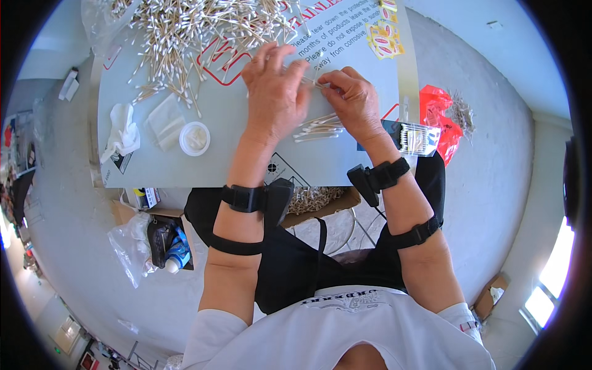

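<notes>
A large heap of cotton swabs [185, 37] spreads over the far left of the table. My left hand [274, 95] hovers at the near right edge of this heap with its fingers apart and bent; thumb and fingertips are slightly blurred. My right hand [354, 98] pinches a cotton swab [316, 82] between thumb and forefinger, its tip pointing toward my left hand. Between my wrists lies a small, roughly aligned bunch of cotton swabs [319, 128]. Beside my right wrist is a clear pack of cotton swabs [419, 138].
Left on the table [228, 166] are a round white tub [195, 139], a clear plastic bag [165, 122] and a crumpled white glove or cloth [123, 131]. Yellow stickers [385, 38] lie far right. A red bag [440, 114] sits beyond the right edge. Below, a cardboard box [351, 200] holds swabs.
</notes>
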A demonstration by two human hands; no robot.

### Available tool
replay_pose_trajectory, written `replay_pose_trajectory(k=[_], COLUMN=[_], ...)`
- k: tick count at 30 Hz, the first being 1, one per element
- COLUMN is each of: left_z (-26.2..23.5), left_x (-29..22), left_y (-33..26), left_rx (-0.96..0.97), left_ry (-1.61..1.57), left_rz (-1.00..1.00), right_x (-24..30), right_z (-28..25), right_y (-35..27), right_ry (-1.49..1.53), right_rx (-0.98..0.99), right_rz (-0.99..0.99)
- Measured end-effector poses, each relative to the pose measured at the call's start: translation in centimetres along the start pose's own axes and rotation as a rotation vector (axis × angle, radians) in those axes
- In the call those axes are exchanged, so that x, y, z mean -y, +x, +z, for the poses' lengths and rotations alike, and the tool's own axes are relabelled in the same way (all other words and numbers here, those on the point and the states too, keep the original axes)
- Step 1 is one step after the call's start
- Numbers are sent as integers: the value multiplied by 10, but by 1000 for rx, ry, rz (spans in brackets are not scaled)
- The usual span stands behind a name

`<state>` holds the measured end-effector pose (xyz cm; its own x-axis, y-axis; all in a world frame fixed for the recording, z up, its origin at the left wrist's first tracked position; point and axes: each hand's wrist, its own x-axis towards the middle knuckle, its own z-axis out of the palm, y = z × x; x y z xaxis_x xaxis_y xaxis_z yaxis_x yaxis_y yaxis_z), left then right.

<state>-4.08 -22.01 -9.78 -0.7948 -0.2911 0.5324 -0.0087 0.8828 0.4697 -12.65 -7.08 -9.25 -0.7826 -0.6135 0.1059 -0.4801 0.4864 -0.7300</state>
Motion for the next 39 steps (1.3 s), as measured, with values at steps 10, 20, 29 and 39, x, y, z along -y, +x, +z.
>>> replay_pose_trajectory(k=[10, 20, 29, 39], left_z=[0, 5, -9, -7], left_x=[16, 14, 18, -29], left_y=[-5, -7, -4, -36], left_rx=[9, 120, -16, 287], left_ry=[195, 49, 117, -30], left_rz=[-57, 85, 50, 5], right_x=[2, -9, -9, -10], right_z=[0, -6, -20, -16], right_y=[2, 5, -3, 12], right_ry=[-74, -47, -10, -190], right_rx=[18, 13, 126, 184], right_rz=[-56, -62, -89, -298])
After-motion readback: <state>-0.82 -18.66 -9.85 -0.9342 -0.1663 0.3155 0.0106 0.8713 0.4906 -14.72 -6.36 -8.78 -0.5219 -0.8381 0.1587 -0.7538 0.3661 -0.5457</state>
